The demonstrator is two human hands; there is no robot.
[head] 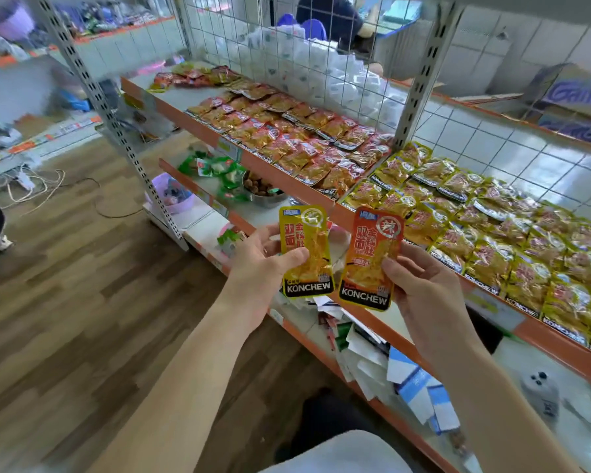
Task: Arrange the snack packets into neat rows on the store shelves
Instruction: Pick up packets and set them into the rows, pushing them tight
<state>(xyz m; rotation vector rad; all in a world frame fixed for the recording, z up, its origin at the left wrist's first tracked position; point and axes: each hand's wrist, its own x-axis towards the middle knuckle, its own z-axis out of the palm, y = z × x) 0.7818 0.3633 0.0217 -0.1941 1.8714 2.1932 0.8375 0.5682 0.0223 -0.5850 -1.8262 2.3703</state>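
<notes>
We hold a yellow Konchew packet (pixel 306 250) pinched in our left hand (pixel 263 268) and an orange Konchew packet (pixel 371 259) in our right hand (pixel 420 285); the shelf (pixel 253 158) rows look nearly full; these two remain, we judge.

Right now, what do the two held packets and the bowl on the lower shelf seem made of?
The yellow packet and the orange packet: probably glossy plastic film; they show glare and a see-through window onto the snack. The bowl: likely metal, judging by its grey, shiny wall.
</notes>
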